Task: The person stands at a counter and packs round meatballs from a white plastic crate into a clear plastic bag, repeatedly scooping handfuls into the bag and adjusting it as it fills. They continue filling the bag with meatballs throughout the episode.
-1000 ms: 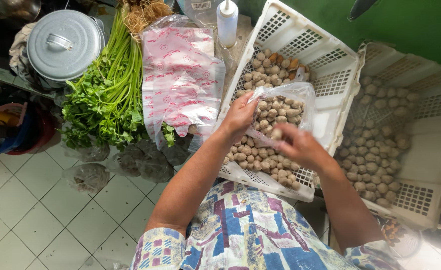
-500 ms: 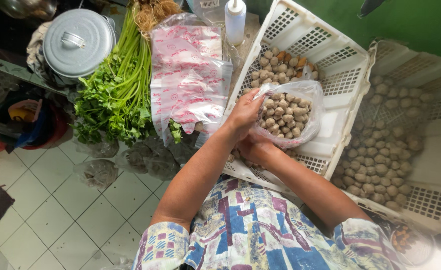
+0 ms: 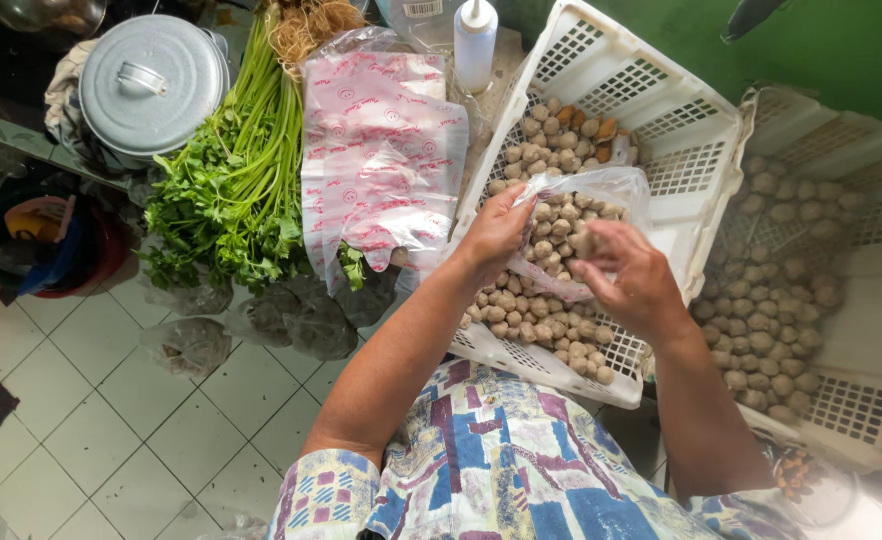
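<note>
Here the left hand point(image 3: 496, 232) pinches the rim of a clear plastic bag point(image 3: 601, 195) to keep its mouth open over the white slotted crate point(image 3: 661, 130), while the right hand point(image 3: 629, 272) closes on a few meatballs point(image 3: 561, 225) at that mouth. The bag sits half full inside the crate. Left of it lies a stack of red-printed plastic bags point(image 3: 381, 150), beside celery greens point(image 3: 226, 190); above stands a white squeeze bottle point(image 3: 476, 40).

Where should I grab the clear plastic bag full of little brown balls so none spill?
Probably grip the clear plastic bag by its open rim, from above. The left hand already holds that edge, the right hand drops balls in, and the full bottom sags in the white crate.
</note>
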